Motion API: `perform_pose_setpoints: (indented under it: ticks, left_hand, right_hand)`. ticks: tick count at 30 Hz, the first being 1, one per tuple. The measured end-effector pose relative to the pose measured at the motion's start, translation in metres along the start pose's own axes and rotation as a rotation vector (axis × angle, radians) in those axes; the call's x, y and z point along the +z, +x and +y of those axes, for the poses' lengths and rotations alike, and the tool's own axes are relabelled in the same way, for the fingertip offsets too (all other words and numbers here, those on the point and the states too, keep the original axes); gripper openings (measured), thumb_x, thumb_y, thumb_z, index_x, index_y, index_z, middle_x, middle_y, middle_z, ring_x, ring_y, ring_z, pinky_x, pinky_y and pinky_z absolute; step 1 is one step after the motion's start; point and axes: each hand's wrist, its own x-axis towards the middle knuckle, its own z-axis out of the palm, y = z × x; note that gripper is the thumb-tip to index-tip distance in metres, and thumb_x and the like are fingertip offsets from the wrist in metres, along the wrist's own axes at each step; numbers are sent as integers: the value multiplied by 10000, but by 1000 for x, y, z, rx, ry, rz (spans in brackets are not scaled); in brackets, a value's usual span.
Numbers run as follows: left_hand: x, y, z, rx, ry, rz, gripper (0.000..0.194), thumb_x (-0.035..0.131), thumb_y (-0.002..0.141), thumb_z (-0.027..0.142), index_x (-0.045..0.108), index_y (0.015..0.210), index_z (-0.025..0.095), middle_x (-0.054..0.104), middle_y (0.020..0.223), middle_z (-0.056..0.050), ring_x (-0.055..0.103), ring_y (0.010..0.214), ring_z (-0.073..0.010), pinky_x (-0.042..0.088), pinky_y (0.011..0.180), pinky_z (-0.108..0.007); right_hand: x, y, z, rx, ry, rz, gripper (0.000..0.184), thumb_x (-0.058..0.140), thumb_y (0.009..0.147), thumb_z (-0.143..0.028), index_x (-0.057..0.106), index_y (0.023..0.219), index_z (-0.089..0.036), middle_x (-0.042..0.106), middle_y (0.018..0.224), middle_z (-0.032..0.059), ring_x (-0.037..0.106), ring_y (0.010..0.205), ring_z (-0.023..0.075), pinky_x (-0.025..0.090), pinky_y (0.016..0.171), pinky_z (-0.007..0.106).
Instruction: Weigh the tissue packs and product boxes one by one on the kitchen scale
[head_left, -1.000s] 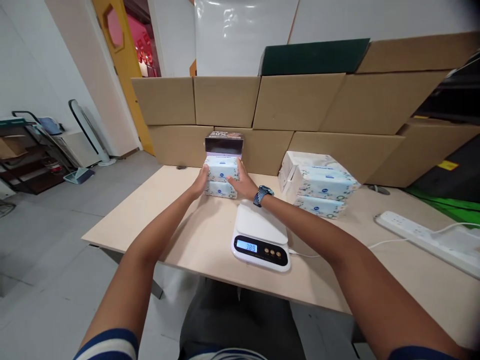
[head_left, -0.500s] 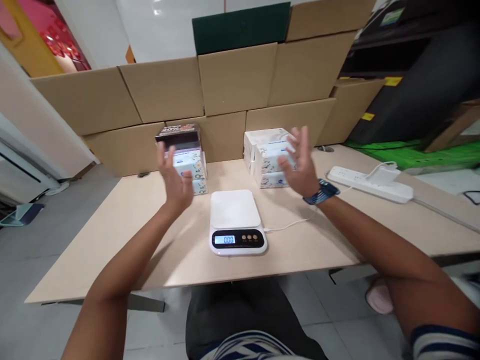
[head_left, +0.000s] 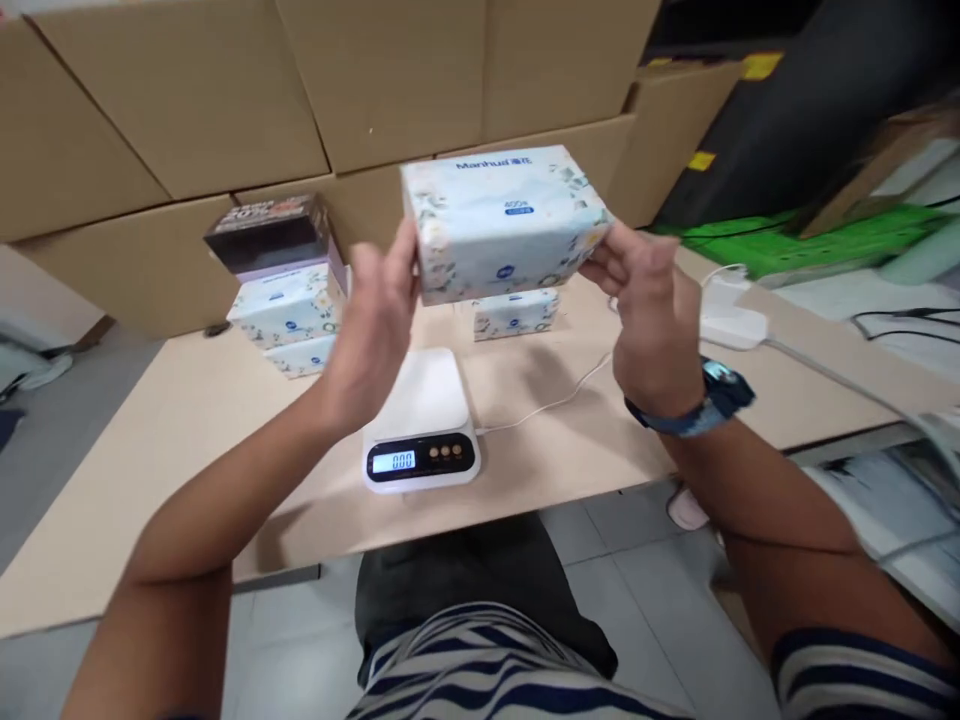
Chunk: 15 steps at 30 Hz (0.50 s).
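Between my two hands a floral pack of tissues (head_left: 510, 215) is held up in the air, above and behind the scale. My left hand (head_left: 375, 335) grips its left end, and my right hand (head_left: 649, 320) grips the right end, with a watch on that wrist. Below sits a white kitchen scale (head_left: 424, 400), its display lit and reading 0.00, partly covered by my left hand. Under the raised pack, another tissue pack (head_left: 516, 316) lies on the table, mostly hidden.
At the left stand stacked tissue packs (head_left: 289, 310) with a dark box (head_left: 266, 232) on top. Cardboard (head_left: 390, 80) walls the table's back edge. A white power strip (head_left: 731, 320) lies at the right, and a thin cable (head_left: 551, 405) runs to the scale.
Both hands have closed on a tissue pack from the right-hand stack and lifted it up. The camera view has tilted down and shifted to the right.
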Motion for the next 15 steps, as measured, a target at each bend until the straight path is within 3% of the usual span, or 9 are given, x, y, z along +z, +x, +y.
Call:
perform_pose_setpoints:
  ticks: [2, 3, 6, 10, 15]
  left_hand:
    - [-25, -50, 13, -37, -14, -38, 802, 324, 1045, 903, 614, 1576, 377, 495, 1776, 105, 144, 1817, -280, 156, 1498, -496]
    - [-34, -73, 9, -50, -15, -17, 801, 355, 1027, 917, 623, 1570, 392, 485, 1790, 99, 172, 1813, -285, 193, 1498, -485]
    - [-53, -123, -34, -196, -12, 129, 855, 341, 995, 946, 665, 1524, 357, 530, 1773, -13, 354, 1748, -342, 308, 1467, -541]
    - [-66, -146, -89, -303, 32, 294, 723, 482, 999, 893, 695, 1420, 345, 629, 1663, -77, 549, 1585, -351, 437, 1363, -600]
    - [-67, -148, -93, -281, -8, 342, 581, 570, 1032, 798, 735, 1347, 338, 707, 1526, -76, 640, 1430, -303, 566, 1210, -524]
  right_hand:
    - [1, -25, -6, -52, 81, -117, 725, 389, 1082, -797, 730, 1527, -337, 782, 1486, 54, 765, 1382, 303, 646, 1221, 518]
    - [4, -38, -3, -75, 95, -176, 663, 426, 1095, -754, 741, 1512, -347, 806, 1443, 46, 800, 1319, 289, 683, 1171, 503]
    - [21, -71, 20, -144, 64, -377, 532, 485, 1127, -640, 771, 1464, -346, 850, 1330, 46, 860, 1165, 246, 755, 1005, 419]
    - [34, -84, 42, -151, 25, -466, 474, 515, 1143, -552, 705, 1539, -373, 857, 1308, 32, 878, 1075, 206, 768, 888, 344]
    - [28, -67, 43, -148, -44, -494, 475, 515, 1142, -551, 701, 1544, -378, 871, 1268, 23, 878, 1064, 225, 763, 922, 389]
